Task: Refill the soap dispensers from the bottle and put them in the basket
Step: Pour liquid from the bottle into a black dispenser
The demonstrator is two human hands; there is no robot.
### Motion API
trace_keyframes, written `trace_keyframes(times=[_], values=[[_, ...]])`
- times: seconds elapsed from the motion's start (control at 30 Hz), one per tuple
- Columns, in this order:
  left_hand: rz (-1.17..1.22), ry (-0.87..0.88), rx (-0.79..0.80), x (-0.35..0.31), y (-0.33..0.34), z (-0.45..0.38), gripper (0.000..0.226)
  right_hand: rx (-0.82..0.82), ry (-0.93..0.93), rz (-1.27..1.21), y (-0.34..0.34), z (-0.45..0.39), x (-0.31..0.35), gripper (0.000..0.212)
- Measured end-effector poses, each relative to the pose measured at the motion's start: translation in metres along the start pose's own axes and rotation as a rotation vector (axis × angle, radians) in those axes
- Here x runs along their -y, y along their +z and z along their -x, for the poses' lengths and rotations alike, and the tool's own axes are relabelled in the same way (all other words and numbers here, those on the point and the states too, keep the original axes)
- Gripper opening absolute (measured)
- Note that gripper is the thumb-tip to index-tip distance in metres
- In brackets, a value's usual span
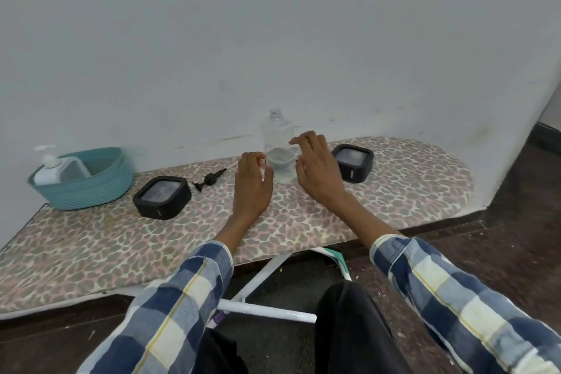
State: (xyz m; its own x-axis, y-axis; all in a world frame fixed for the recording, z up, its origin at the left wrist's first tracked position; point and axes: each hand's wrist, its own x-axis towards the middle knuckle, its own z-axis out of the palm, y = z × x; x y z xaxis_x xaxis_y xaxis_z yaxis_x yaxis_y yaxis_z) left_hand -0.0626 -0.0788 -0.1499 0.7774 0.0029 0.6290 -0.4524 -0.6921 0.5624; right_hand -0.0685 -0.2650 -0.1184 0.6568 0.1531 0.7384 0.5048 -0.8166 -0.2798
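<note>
A clear uncapped bottle (277, 130) stands at the back of the leopard-print board (303, 218), close to the wall. Low in front of it a clear round container (283, 168) with a little liquid seems to stand; I cannot tell whether it is separate from the bottle. My left hand (253, 184) hovers just left of it with loosely curled fingers and grips nothing. My right hand (317, 168) is just right of it, fingers relaxed and spread. A black pump head (211, 180) lies on the board to the left. The teal basket (91, 191) at far left holds a white pump dispenser (59, 171).
Two black square boxes with grey tops sit on the board, one (162, 198) near the basket and one (353, 162) right of my right hand. The white wall runs close behind. White metal legs (267, 310) and dark floor lie below the board's front edge.
</note>
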Motion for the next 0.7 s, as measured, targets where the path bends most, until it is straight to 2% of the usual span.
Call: trace_keyframes(times=[0.1,0.2,0.3,0.37,0.47,0.57,0.7], values=[[0.013,-0.073,0.067,-0.013,0.009,0.001,0.024,-0.006,0.251,0.149,-0.009,0.006,-0.040,0.046],[0.017,-0.117,0.105,-0.018,0.011,0.003,0.026,0.234,0.551,0.175,-0.015,0.009,-0.079,0.081],[0.023,-0.146,0.121,-0.019,0.009,0.001,0.028,0.442,0.673,0.152,-0.017,0.006,-0.108,0.104],[0.026,-0.154,0.133,-0.017,0.007,0.000,0.030,0.506,0.696,0.138,-0.016,0.005,-0.118,0.110],[0.033,-0.155,0.150,-0.015,0.003,-0.001,0.029,0.478,0.703,0.098,-0.016,0.005,-0.124,0.106],[0.068,-0.171,0.140,-0.012,-0.001,-0.002,0.027,0.376,0.655,0.111,-0.022,0.007,-0.118,0.104],[0.130,-0.201,0.089,-0.012,-0.005,-0.001,0.024,0.151,0.431,0.136,-0.024,0.021,-0.095,0.105]])
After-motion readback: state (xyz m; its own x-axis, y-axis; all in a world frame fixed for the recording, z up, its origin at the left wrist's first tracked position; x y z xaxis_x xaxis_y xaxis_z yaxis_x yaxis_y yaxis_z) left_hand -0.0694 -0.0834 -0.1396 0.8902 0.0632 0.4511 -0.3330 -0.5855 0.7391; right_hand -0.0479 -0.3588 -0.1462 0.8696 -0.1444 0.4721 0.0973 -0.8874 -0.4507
